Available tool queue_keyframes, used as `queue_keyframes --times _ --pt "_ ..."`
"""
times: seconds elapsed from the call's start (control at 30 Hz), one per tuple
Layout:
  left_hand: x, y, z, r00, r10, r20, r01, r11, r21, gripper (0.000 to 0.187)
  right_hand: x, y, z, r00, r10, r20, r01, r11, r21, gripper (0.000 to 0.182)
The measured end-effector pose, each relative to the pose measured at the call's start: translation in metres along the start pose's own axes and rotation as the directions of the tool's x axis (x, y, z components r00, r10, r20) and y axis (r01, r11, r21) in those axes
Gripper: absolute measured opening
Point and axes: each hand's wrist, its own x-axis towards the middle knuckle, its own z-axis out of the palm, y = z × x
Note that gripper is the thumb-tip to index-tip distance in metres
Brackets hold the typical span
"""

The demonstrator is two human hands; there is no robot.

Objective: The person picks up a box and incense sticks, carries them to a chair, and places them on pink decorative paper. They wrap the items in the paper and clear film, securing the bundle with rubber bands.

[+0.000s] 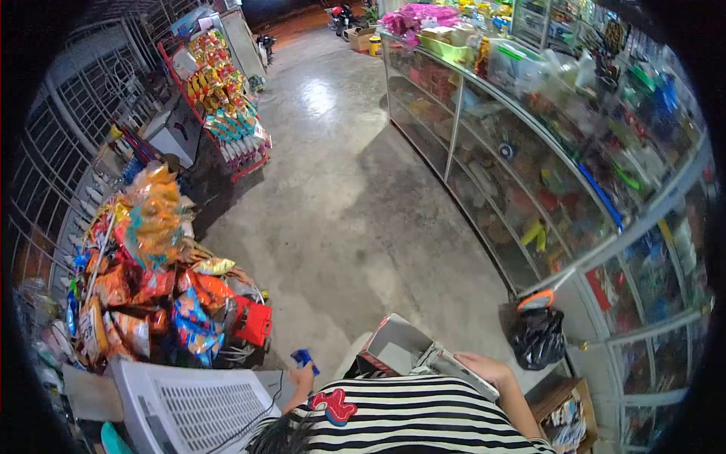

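Low in the view, my left hand [302, 377] is closed around a small shiny blue packet [305, 359]. It is beside a white slatted panel [208, 405] with a thin dark cord. An open carton [397, 342] with a grey inside and a reddish outer edge is close against the striped shirt. My right hand [486, 368] lies over the carton's pale right-hand flap or edge, its fingers curled on it. The lower part of the carton is hidden by the shirt.
Bagged snacks [144, 303] crowd the left side, near a red snack rack [219, 102]. A long glass display counter [491, 151] curves along the right. A black plastic bag [538, 340] hangs at its near corner. Concrete floor [340, 219] runs between them.
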Motion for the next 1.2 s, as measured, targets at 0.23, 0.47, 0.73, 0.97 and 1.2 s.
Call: queue_keyframes --times 0.23,0.47,0.73,0.97,1.2 --pt "0.066 0.138 0.084 0.996 0.093 0.008 -0.093 0.989 0.114 0.082 0.164 -0.073 -0.126 0.999 -0.039 -0.011 0.040 0.994 0.103 0.057" --pt "0.172 0.431 0.104 0.943 0.219 0.249 -0.280 0.929 0.243 0.080 0.280 -0.242 -0.228 0.995 -0.096 -0.041 0.102 0.975 0.197 0.059" --pt "0.247 0.848 0.165 0.761 0.639 0.110 -0.627 0.768 -0.127 0.065 0.426 -0.445 -0.345 0.996 0.009 0.087 -0.016 0.996 0.082 0.051" --pt "0.335 0.923 0.194 0.888 0.418 0.189 -0.446 0.884 0.141 0.077 0.619 -0.556 -0.493 0.947 -0.083 0.310 -0.014 0.955 0.298 0.045" --pt "0.395 0.939 0.156 0.948 0.059 0.311 -0.138 0.961 0.239 0.074 0.748 -0.710 -0.581 0.897 -0.061 0.438 -0.046 0.972 0.230 0.052"
